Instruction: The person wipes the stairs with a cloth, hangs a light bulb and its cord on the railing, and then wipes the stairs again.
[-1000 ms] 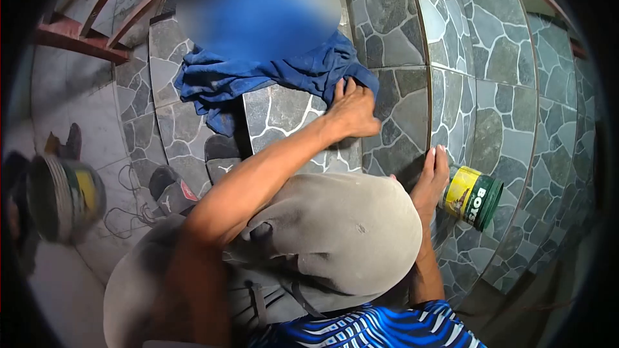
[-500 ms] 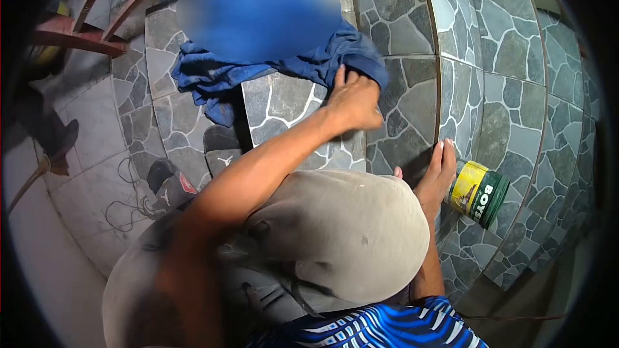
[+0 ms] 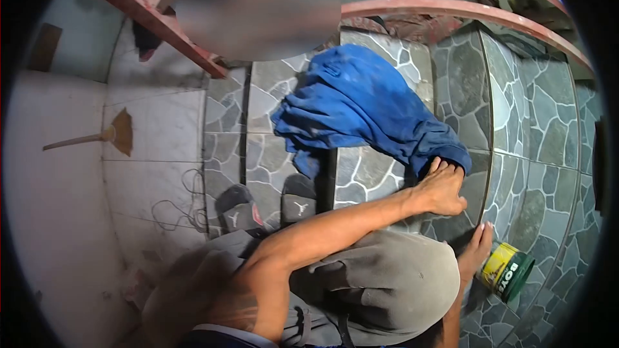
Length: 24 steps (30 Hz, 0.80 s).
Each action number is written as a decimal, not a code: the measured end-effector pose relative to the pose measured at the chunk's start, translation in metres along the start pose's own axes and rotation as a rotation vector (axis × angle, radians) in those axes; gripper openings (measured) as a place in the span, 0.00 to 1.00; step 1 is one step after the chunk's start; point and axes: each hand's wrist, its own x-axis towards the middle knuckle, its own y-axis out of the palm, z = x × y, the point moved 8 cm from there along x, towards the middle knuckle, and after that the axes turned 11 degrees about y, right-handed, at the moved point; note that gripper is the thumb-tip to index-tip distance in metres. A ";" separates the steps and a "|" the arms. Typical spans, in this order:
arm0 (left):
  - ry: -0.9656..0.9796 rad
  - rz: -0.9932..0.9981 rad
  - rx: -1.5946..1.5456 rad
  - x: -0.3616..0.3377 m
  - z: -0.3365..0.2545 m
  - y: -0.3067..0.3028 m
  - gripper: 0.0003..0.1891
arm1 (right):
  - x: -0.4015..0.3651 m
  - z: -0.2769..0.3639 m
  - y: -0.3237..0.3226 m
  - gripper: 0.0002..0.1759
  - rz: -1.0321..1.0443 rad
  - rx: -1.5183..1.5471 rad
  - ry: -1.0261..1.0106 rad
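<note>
A crumpled blue cloth, which looks like a shirt, lies across the stone-patterned tiled steps. My left hand reaches over my knee and is closed on its right end, with the fingertips tucked under the fabric's edge. Lower on the right, my right hand rests against the tiled step edge, fingers stretched out and holding nothing. Right beside those fingers sits a green and yellow can with "BOYS" lettering, tilted in this view.
Two dark slippers are on the steps left of my knee. A straw brush and a loose thin wire lie on the white tiled floor. Red metal railing bars cross the top.
My view has swung up and left, so the cloth, hands and can appear farther right and lower. My left hand keeps its hold on the cloth's end; my right hand stays by the can.
</note>
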 end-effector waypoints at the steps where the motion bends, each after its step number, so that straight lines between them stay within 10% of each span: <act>1: -0.028 0.073 0.110 -0.003 0.011 0.004 0.35 | -0.003 0.002 -0.002 0.51 0.000 -0.010 0.006; 4: -0.050 -0.128 0.362 -0.017 0.027 0.010 0.35 | -0.007 0.004 -0.003 0.50 -0.007 -0.017 0.002; 8: -0.026 0.065 -0.146 0.006 -0.002 0.005 0.37 | -0.006 -0.001 -0.002 0.50 0.010 -0.040 0.006; 11: -0.048 0.148 0.135 0.002 0.018 0.010 0.37 | -0.002 0.007 -0.008 0.51 0.003 -0.047 0.017; 14: -0.061 -0.177 0.342 0.000 0.050 0.019 0.34 | -0.005 0.006 -0.012 0.52 -0.023 -0.024 -0.027; 17: -0.094 0.038 -0.181 0.019 0.015 0.004 0.34 | -0.003 0.009 -0.013 0.52 -0.019 -0.002 -0.029; 21: -0.106 0.136 0.180 0.006 0.031 0.008 0.35 | -0.004 0.010 -0.014 0.53 0.008 0.002 0.002; 24: -0.108 -0.186 0.271 0.000 0.070 0.035 0.38 | -0.009 0.003 -0.008 0.52 -0.014 -0.027 -0.049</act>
